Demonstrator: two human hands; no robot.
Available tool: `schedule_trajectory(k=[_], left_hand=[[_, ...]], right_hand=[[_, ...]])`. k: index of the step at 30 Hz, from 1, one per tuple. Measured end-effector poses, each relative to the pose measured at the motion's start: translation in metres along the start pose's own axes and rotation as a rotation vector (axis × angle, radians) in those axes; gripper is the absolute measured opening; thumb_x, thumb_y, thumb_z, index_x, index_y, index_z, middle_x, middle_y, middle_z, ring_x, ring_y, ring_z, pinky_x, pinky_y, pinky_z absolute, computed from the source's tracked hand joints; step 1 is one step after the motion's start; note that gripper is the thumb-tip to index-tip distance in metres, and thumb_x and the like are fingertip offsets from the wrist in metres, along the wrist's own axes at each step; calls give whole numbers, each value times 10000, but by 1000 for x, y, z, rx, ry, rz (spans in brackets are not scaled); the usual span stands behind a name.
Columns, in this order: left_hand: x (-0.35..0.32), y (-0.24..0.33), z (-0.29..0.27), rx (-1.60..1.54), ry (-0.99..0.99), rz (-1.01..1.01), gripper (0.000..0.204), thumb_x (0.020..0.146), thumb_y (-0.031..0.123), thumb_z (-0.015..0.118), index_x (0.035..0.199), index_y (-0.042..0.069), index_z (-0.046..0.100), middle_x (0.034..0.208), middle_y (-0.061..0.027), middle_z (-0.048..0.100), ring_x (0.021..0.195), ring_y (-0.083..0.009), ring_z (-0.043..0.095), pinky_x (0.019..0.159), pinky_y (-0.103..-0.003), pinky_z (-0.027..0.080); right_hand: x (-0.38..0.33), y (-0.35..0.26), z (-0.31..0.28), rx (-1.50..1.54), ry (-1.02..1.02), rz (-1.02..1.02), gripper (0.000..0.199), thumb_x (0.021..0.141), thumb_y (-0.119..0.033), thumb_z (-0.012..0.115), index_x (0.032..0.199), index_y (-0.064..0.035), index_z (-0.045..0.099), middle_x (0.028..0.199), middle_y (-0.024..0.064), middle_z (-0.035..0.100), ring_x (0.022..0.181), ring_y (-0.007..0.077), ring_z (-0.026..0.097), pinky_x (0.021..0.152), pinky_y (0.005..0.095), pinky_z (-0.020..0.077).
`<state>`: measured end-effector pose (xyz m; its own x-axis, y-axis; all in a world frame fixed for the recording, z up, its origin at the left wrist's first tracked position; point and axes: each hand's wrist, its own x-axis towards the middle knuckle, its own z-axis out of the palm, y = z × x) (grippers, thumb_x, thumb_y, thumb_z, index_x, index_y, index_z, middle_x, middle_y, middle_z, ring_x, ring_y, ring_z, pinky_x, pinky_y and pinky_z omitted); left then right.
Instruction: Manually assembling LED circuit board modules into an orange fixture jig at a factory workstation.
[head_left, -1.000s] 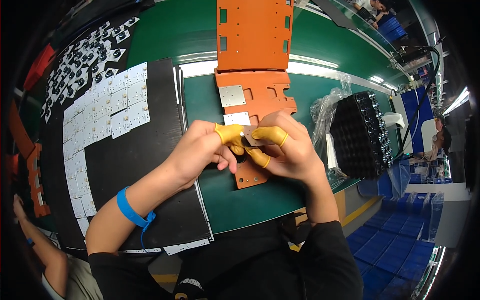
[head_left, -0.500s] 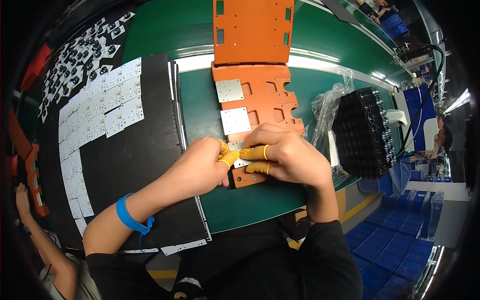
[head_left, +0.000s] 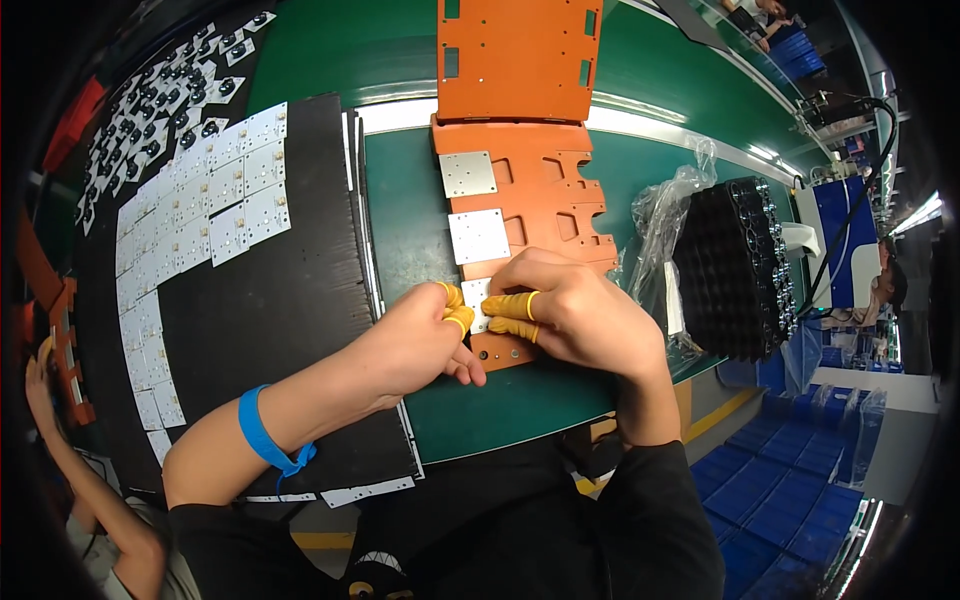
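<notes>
Both my hands work at a small white circuit board (head_left: 476,291) lying on the near part of an orange fixture (head_left: 548,215). My left hand (head_left: 415,330) pinches at the board's left edge, yellow finger cots on its thumb and index finger, the lower fingers hanging out below. From the right, my right hand (head_left: 575,310) presses its yellow-cotted fingertips together onto the board's top and covers part of it. Whatever may be between the fingertips is hidden. Farther up the fixture lie a white board (head_left: 480,237) and a greyer plate (head_left: 468,174).
Rows of white boards (head_left: 190,215) lie on a black sheet (head_left: 270,300) at left, with black-topped pieces (head_left: 165,95) beyond. An upright orange panel (head_left: 515,60) stands behind the fixture. Black foam trays (head_left: 730,270) and clear plastic (head_left: 665,220) are at right. Another person's arm (head_left: 90,480) shows far left.
The fixture and its boards sit slightly farther right and higher in view. My left hand's lower fingers have stretched out, while both hands stay at the same board.
</notes>
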<state>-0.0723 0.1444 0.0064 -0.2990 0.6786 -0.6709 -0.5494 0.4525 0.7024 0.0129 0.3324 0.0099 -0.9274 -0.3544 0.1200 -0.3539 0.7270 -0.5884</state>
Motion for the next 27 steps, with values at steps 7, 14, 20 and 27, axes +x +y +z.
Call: schedule_trajectory(k=[7, 14, 20, 27], left_hand=[[-7, -2, -4, 131, -96, 60, 317, 853, -70, 353, 1148, -161, 424, 966, -181, 594, 755, -222, 675, 651, -285, 543], [-21, 33, -12, 656, -51, 31, 314, 912, 232, 587, 879, -75, 643, 573, -126, 637, 541, -194, 654, 547, -326, 503], [-35, 25, -22, 1455, 440, 590, 325, 888, 249, 634, 724, -30, 670, 711, -189, 653, 593, -322, 661, 540, -434, 529], [-19, 17, -60, 1878, 1010, 368, 270, 856, 243, 661, 670, 47, 659, 651, -118, 642, 621, -265, 669, 491, -374, 506]], right_hand=[[6, 0, 7, 43, 49, -15, 176, 706, 6, 741, 878, 21, 708, 958, 109, 662, 895, 294, 644, 764, 356, 529], [7, 3, 7, 71, 111, -34, 202, 688, -6, 762, 880, 15, 703, 914, 110, 683, 845, 291, 661, 737, 360, 531], [8, -1, 5, 69, 102, -4, 111, 746, -28, 717, 845, 21, 708, 893, 94, 673, 835, 268, 645, 741, 354, 526], [8, 1, 7, 59, 106, -43, 140, 718, 5, 749, 852, 18, 710, 876, 100, 683, 825, 272, 665, 707, 349, 529]])
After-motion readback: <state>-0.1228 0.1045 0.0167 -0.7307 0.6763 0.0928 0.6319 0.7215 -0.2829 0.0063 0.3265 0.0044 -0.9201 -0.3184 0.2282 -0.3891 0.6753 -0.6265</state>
